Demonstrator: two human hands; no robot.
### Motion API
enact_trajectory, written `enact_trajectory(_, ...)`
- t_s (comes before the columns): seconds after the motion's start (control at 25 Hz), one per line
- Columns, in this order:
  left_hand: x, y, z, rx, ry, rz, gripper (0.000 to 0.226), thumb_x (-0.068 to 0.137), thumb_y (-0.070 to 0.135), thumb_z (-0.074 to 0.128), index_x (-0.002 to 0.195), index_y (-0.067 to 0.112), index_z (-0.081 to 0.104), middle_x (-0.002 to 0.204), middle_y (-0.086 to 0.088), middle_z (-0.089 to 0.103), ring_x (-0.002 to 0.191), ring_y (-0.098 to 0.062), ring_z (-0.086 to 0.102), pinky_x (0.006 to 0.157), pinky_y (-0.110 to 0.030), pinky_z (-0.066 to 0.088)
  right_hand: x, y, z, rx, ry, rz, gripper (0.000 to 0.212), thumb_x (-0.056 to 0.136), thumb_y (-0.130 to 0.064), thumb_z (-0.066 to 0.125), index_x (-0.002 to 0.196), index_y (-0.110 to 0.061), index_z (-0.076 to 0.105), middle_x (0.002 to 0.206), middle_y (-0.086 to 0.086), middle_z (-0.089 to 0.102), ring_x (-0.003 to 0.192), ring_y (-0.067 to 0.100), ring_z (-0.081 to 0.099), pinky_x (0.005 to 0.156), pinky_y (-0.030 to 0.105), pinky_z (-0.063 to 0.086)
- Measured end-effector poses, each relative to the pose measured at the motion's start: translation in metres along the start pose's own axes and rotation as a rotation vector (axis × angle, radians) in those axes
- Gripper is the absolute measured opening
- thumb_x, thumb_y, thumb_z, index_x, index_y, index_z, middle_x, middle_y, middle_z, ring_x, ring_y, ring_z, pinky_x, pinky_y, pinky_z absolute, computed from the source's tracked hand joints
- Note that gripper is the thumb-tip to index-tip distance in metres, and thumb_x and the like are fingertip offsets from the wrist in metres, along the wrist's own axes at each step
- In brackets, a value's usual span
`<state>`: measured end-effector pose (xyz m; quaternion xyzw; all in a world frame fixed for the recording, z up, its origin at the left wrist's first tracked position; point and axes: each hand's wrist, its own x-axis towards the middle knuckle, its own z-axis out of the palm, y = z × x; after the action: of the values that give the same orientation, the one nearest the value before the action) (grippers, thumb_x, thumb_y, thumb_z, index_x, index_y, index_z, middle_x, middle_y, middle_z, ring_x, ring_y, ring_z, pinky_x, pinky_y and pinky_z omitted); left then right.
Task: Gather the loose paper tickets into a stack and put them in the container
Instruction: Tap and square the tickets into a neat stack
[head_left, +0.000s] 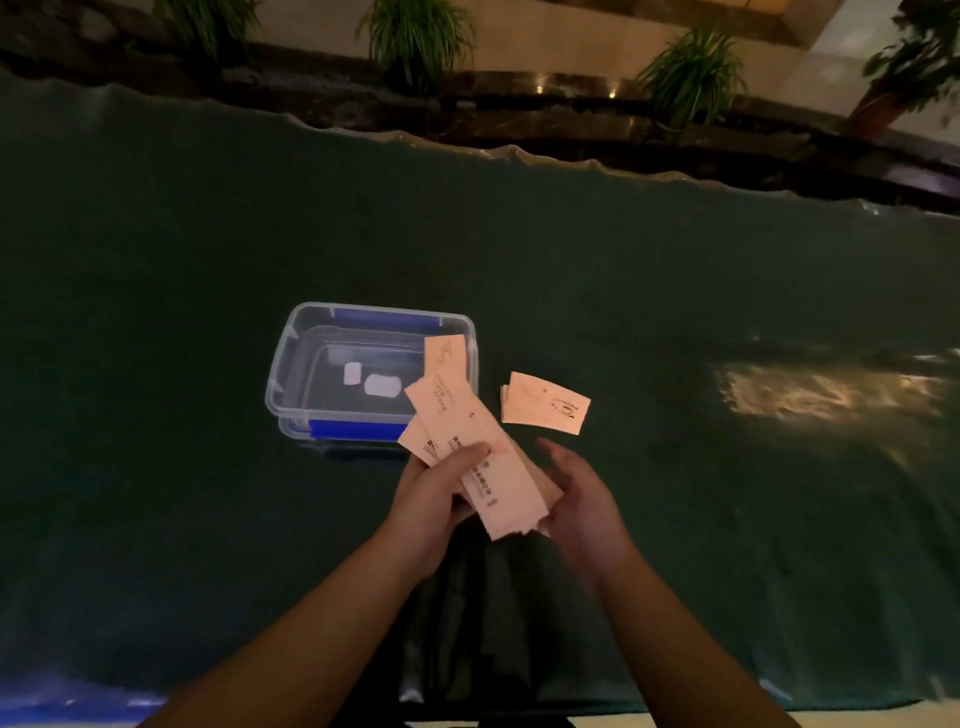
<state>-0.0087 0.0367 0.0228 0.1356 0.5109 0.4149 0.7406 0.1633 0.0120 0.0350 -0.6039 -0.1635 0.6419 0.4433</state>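
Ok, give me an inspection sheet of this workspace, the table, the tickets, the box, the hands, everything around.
Surface: dark green cloth over the table, wrinkled.
Job's things: fanned tickets in hand; small ticket pile on the cloth right of the clear container, open, blue clips.
Clutter: two white patches on the container floor, unclear what.
Grippers: left hand grips the tickets; right hand open at their lower edge.
Cables: nothing seen.
Surroundings: potted plants on a dark ledge.
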Motion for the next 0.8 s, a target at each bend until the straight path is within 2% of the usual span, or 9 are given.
enact_trajectory(0.08,0.007,-0.012,0.030,-0.043,0.017,0.025,0.048,0.091,0.007,0.073,0.136,0.020,0.060,0.120,-0.010,0.078,0.108,-0.028,0.076,0.089,-0.052,0.062,0.000,-0.003,-0.026,0.158,-0.023,0.024,0.041,0.102,-0.039,0.060,0.137,-0.020,0.059,0.120,0.013,0.081,0.108,0.031,0.078,0.083,0.046,0.061)
enact_trajectory(0.16,0.014,-0.027,0.060,-0.062,0.013,0.047,0.050,0.091,0.005,0.073,0.137,0.019,0.060,0.122,-0.011,0.077,0.111,-0.029,0.074,0.093,-0.053,0.060,0.004,-0.009,-0.049,0.227,-0.043,-0.006,0.060,0.087,-0.040,0.075,0.141,-0.023,0.054,0.131,0.012,0.077,0.115,0.029,0.077,0.082,0.044,0.064)
enact_trajectory(0.24,0.020,-0.041,0.086,-0.071,0.006,0.050,0.049,0.091,0.005,0.074,0.137,0.018,0.062,0.122,-0.011,0.077,0.111,-0.028,0.075,0.094,-0.050,0.060,0.015,-0.019,-0.067,0.234,-0.035,-0.029,0.079,0.074,-0.030,0.087,0.143,-0.028,0.048,0.135,0.008,0.075,0.115,0.026,0.077,0.086,0.045,0.065)
enact_trajectory(0.32,0.025,-0.051,0.111,-0.080,0.019,0.032,0.049,0.088,0.006,0.076,0.134,0.017,0.065,0.120,-0.011,0.078,0.110,-0.027,0.075,0.095,-0.048,0.059,0.027,-0.034,-0.084,0.180,-0.010,-0.049,0.091,0.073,-0.019,0.092,0.148,-0.035,0.042,0.138,0.006,0.071,0.116,0.027,0.076,0.096,0.051,0.063)
enact_trajectory(0.4,0.029,-0.055,0.124,-0.078,0.036,0.003,0.053,0.078,0.010,0.083,0.128,0.016,0.068,0.117,-0.011,0.079,0.111,-0.027,0.075,0.097,-0.046,0.057,0.040,-0.048,-0.096,0.097,0.011,-0.044,0.093,0.078,-0.011,0.092,0.152,-0.034,0.042,0.138,0.005,0.070,0.116,0.027,0.075,0.100,0.053,0.061)
enact_trajectory(0.48,0.034,-0.051,0.132,-0.076,0.042,-0.030,0.056,0.072,0.015,0.087,0.125,0.017,0.070,0.116,-0.012,0.079,0.112,-0.029,0.074,0.097,-0.047,0.057,0.055,-0.062,-0.106,0.052,0.002,-0.020,0.091,0.079,-0.010,0.091,0.152,-0.035,0.043,0.134,0.004,0.072,0.112,0.026,0.077,0.092,0.049,0.064)
enact_trajectory(0.56,0.044,-0.041,0.135,-0.068,0.062,-0.058,0.048,0.079,0.026,0.085,0.124,0.020,0.069,0.113,-0.011,0.080,0.111,-0.030,0.074,0.095,-0.050,0.057,0.072,-0.076,-0.109,0.016,-0.012,0.013,0.089,0.079,-0.012,0.091,0.150,-0.037,0.045,0.127,0.002,0.076,0.107,0.023,0.078,0.082,0.043,0.064)
enact_trajectory(0.64,0.057,-0.026,0.131,0.003,0.107,-0.077,0.040,0.084,0.036,0.081,0.121,0.024,0.070,0.107,-0.008,0.082,0.109,-0.031,0.074,0.091,-0.052,0.058,0.088,-0.086,-0.106,-0.021,-0.018,0.049,0.089,0.079,-0.014,0.092,0.151,-0.036,0.045,0.122,0.002,0.079,0.108,0.022,0.077,0.082,0.043,0.062)
enact_trajectory(0.8,0.085,0.000,0.117,0.214,0.228,-0.093,0.034,0.088,0.038,0.079,0.117,0.024,0.069,0.098,-0.003,0.083,0.103,-0.025,0.072,0.088,-0.046,0.056,0.114,-0.094,-0.088,-0.099,0.003,0.104,0.084,0.076,-0.016,0.095,0.145,-0.027,0.048,0.115,0.004,0.080,0.104,0.021,0.077,0.078,0.040,0.064)
